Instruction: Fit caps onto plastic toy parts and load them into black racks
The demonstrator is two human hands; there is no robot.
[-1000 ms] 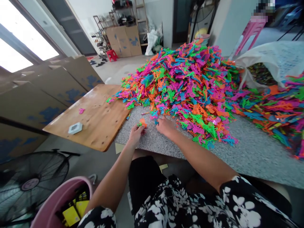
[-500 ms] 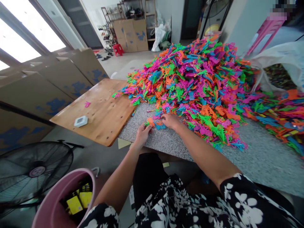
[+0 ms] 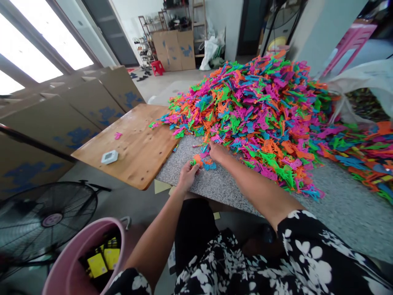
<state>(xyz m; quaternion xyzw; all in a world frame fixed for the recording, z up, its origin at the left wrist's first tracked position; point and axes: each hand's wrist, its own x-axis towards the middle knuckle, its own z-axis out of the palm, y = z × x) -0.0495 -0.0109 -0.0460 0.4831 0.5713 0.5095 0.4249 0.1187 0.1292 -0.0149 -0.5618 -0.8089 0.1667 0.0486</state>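
Note:
A large heap of small bright plastic pieces (image 3: 245,102) in pink, orange, green and blue covers much of the grey speckled table. My left hand (image 3: 188,175) is closed near the table's front edge, thumb and fingers pinching an orange plastic piece (image 3: 198,159) with a bit of green beside it. Blue plastic pieces (image 3: 209,165) lie on the tabletop just right of it. My right hand (image 3: 218,152) reaches to the near edge of the heap, its fingers bent together among the pieces. What those fingertips hold is hidden.
A wooden board (image 3: 132,143) adjoins on the left, bearing a white device (image 3: 109,157) and a pink piece (image 3: 118,135). Below stand a pink bin (image 3: 82,233) and a black fan (image 3: 52,221). Cardboard boxes (image 3: 76,110) line the left; an open white bag (image 3: 362,78) is at right.
My right hand has moved away from the left hand, forward to the edge of the heap. My left hand stays near the front edge with the orange piece. The view has shifted slightly.

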